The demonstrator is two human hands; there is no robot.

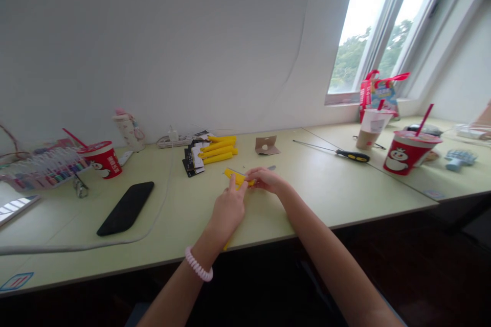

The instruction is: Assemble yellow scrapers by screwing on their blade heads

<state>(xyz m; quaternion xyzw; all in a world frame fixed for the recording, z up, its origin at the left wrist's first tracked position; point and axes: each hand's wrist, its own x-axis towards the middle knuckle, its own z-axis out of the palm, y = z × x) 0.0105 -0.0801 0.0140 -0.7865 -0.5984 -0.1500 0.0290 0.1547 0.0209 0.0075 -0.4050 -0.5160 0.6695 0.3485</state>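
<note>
A small yellow piece (235, 176) lies low over the table in front of me; I cannot make out its kind. My left hand (228, 208) presses on it from the near left with its fingers, thumb side toward the right hand. Coming in from the right, my right hand (265, 180) has its fingers curled round the piece's right end. Beyond the right fingers shows a small grey, flat tip (272, 167). Under the left wrist a bit of yellow (226, 247) sticks out at the table edge. Behind the hands lie several yellow rolls (218, 150) on black-and-white cards (194, 159).
A folded brown card (267, 145) stands behind my hands. To the right lie a long screwdriver (352, 156) and red cup (406, 153). On the left are a black phone-like slab (126, 208), another red cup (102, 159), a bottle (129, 132) and a white cable (153, 225).
</note>
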